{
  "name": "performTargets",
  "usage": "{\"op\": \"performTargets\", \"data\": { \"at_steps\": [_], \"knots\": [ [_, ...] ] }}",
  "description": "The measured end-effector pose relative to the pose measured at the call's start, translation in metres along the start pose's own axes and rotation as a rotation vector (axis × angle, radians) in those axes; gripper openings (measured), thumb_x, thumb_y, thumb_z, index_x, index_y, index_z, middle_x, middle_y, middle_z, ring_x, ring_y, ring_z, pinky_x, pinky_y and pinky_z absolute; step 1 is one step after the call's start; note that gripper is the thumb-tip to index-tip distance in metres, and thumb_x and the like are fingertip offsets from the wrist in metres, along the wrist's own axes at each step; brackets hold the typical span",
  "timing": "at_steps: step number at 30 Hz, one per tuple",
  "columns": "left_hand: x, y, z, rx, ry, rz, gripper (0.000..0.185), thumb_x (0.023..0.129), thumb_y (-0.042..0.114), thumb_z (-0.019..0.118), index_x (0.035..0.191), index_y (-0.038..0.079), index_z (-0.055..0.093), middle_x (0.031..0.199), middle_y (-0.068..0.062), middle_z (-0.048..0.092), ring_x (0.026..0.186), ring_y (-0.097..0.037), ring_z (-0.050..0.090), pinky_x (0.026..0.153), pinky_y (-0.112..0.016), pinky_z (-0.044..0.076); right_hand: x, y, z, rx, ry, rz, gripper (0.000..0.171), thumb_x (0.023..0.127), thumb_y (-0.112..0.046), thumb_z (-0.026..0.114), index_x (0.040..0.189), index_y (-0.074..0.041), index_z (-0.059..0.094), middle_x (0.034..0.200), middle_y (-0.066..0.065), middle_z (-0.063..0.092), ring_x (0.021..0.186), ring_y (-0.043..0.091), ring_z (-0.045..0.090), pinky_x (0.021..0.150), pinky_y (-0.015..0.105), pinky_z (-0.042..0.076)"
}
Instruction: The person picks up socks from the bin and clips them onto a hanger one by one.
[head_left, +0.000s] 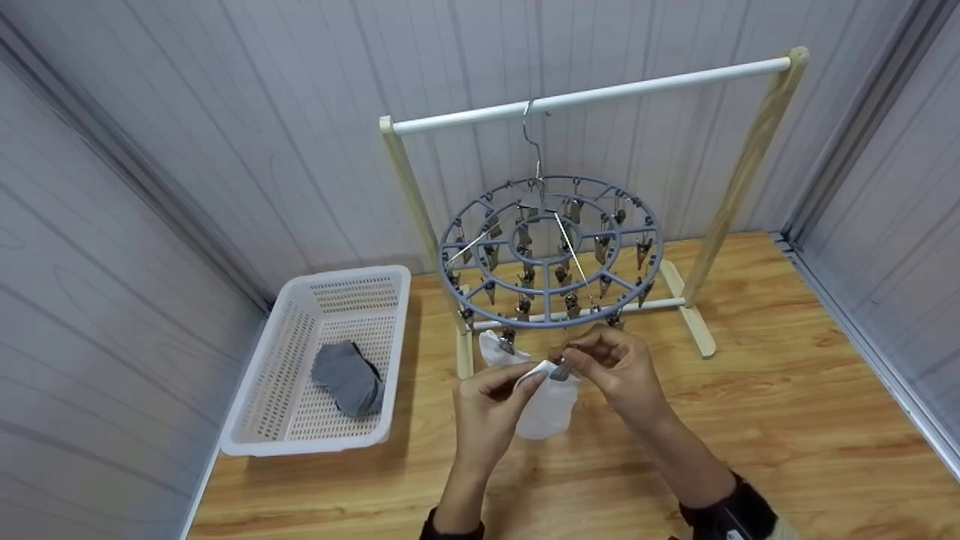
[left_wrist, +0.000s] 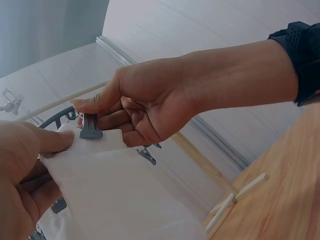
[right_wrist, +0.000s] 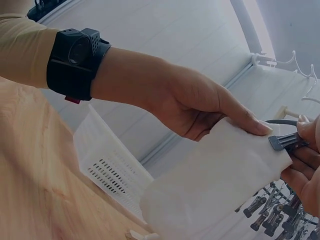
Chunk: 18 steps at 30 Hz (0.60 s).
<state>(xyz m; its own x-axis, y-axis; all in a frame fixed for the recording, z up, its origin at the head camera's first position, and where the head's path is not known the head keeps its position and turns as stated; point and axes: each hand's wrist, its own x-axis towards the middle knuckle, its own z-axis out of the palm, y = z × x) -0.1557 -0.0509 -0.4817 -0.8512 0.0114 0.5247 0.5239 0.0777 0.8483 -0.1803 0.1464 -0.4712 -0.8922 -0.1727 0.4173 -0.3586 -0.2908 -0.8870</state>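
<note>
The white sock [head_left: 546, 405] hangs just below the front rim of the round grey clip hanger [head_left: 550, 251], which dangles by its hook from the white rail [head_left: 592, 96] of a wooden stand. It is a light, limp thing: it sags under its own weight and folds wherever it is not held, so the only sensible place to take it is at the top hem, where the cloth is doubled and a clip can bite.

That is where both hands are. The left hand [head_left: 487, 401] pinches the upper edge of the sock between thumb and forefinger, fingers curled round the cloth. The right hand [head_left: 616, 366] has its fingers closed on a small grey clip [left_wrist: 91, 127], squeezing it at the hem. From the wrist views the clip's mouth seems to sit over the cloth edge, though I cannot say for sure that it has bitten.

The sock's long axis runs nearly straight down, opening at the top by the clip, toe end hanging toward the wooden floor [head_left: 787, 405]. A second white piece [head_left: 496, 349] is already pegged just to the left of it.

Off to the left, well apart, a white basket [head_left: 255, 420] on the floor holds a grey sock [head_left: 349, 377].
</note>
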Motion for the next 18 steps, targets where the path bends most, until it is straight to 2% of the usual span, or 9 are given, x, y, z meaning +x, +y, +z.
{"op": "performTargets", "data": {
  "at_steps": [5,8,14,18],
  "knots": [
    [0.0005,0.0015,-0.0002,-0.017,0.005,0.009,0.012,0.092,0.007,0.082,0.104,0.004,0.084,0.097,-0.004,0.081,0.081,-0.016,0.074,0.066,-0.025,0.059,-0.0005,0.0008,0.0011,0.011,-0.009,0.018,0.015,0.097,0.007,0.07,0.104,0.019,0.063,0.101,0.026,0.076,0.094,0.026,0.078,0.083,0.035,0.063],
    [0.0006,0.0016,-0.0006,-0.015,0.007,0.013,0.012,0.092,0.006,0.082,0.104,0.003,0.084,0.096,-0.005,0.081,0.08,-0.014,0.072,0.065,-0.023,0.057,-0.0009,0.0009,0.0015,0.017,-0.01,0.04,0.017,0.097,0.007,0.07,0.105,0.02,0.061,0.102,0.029,0.075,0.095,0.026,0.078,0.087,0.036,0.063],
    [0.0011,0.0013,-0.0017,0.014,0.016,0.016,0.011,0.093,0.009,0.083,0.103,0.007,0.085,0.094,-0.004,0.08,0.076,-0.011,0.068,0.062,-0.02,0.052,0.0,0.0005,0.0023,-0.046,-0.003,0.095,0.023,0.096,0.006,0.073,0.111,0.018,0.062,0.104,0.014,0.08,0.097,0.024,0.078,0.09,0.035,0.062],
    [0.0013,0.0007,-0.0037,-0.011,0.008,0.01,0.011,0.093,0.008,0.082,0.103,0.008,0.085,0.095,-0.006,0.08,0.079,-0.013,0.071,0.064,-0.021,0.054,0.0015,0.0018,0.0018,-0.074,-0.005,0.12,0.025,0.096,0.003,0.075,0.115,0.016,0.064,0.107,0.015,0.079,0.099,0.028,0.078,0.091,0.037,0.061]
  ]
}}
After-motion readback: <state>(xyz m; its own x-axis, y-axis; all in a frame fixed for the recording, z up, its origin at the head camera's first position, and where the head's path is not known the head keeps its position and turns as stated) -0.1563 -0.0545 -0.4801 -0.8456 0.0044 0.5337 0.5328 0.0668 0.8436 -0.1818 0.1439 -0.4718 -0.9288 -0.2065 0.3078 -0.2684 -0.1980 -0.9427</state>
